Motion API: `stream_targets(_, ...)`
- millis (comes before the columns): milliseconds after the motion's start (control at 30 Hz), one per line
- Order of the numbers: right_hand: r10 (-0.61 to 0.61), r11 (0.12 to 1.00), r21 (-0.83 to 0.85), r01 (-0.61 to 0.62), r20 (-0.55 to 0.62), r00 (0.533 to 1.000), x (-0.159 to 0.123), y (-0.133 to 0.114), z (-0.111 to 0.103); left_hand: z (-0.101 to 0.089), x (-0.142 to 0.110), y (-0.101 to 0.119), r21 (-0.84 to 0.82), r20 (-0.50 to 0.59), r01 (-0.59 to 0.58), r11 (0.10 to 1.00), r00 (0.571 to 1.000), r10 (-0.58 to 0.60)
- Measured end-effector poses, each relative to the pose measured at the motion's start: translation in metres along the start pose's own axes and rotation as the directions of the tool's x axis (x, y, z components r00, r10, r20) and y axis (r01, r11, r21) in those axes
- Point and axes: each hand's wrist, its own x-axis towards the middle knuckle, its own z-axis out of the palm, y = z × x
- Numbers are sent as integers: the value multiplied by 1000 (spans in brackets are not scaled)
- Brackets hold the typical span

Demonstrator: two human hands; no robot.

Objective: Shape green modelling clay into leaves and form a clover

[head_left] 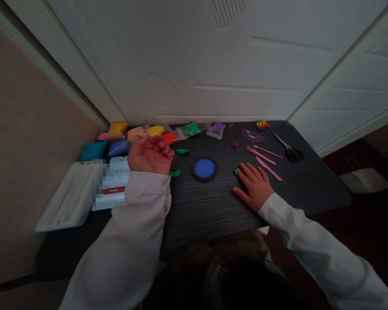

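Observation:
My left hand (151, 156) is raised over the left part of the table, palm up, its fingers loosely curled and apart with nothing visible in them. My right hand (255, 185) lies palm down on the tabletop, fingers spread. A small green clay lump (236, 172) shows beside its fingertips, partly covered by them. Between the hands lies a blue clay disc (204, 168) ringed by a dark brown beaded clay rim (194, 172). Close to my left hand are a green clay leaf shape (182, 151) and another green clay piece (176, 173), partly hidden by the sleeve.
Bagged clay, including a green packet (192, 129) and a purple one (217, 130), lines the back edge. Right of centre lie pink modelling tools (268, 168), scissors (291, 150) and a purple clay bit (234, 145). A white box lid (69, 196) and a phone (114, 183) occupy the left.

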Motion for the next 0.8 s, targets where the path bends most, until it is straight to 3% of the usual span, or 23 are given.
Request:
stream_targets(133, -109, 994, 16, 109, 25, 994, 0, 0, 0, -1, 1, 0, -15, -4, 6, 1000, 1000, -6)
stream_targets(233, -22, 1000, 13, 22, 15, 1000, -1, -1, -1, -2, 1, -1, -18, -3, 1, 1000, 1000, -1)
stream_targets(367, -72, 997, 12, 72, 24, 997, -1, -2, -1, -3, 2, -1, -11, 7, 6, 1000, 1000, -6)
stream_targets(500, 12, 1000, 9, -12, 4, 1000, -1, -2, -1, -3, 2, -1, -5, 15, 6, 1000, 1000, -6)
stream_targets(633, -88, 996, 16, 87, 11, 996, -2, -2, -2, -4, 2, -1, -6, 8, 7, 1000, 1000, -7)
stream_targets(733, -25, 1000, 9, 25, -2, 1000, -3, -3, -2, -3, 1, -1, -2, 4, 7, 1000, 1000, -7)
stream_targets(800, -55, 998, 11, 55, 5, 998, -4, -3, -2, -2, 1, -1, 4, 5, 13, 1000, 1000, -13)
